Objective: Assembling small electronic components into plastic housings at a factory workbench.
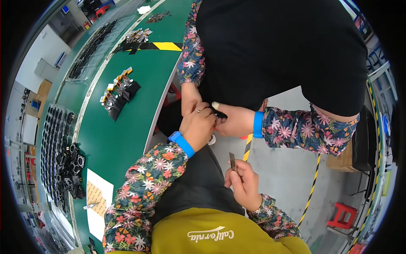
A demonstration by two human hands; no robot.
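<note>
My left hand [198, 128], with a blue wristband [182, 143] and a flowered sleeve, meets a co-worker's two hands in the upper middle. Its fingers are bent and closed; whatever lies between them is hidden. The co-worker's one hand [191, 98] comes down from above, and the other hand [237, 121], also with a blue band, reaches in from the right. Lower down, my right hand [246, 186] pinches a thin, flat, dark strip [232, 161] with a slanted tip, like a blade. This strip points up, apart from the other hands.
Left is a green workbench [135, 97] bearing small camera-like parts [119, 94], black ring-shaped parts [74, 169], a tray of parts [55, 139] and white paper [99, 186] with a tan sheet. The co-worker's black-clad body [279, 51] stands ahead. A red stool [342, 216] is at right.
</note>
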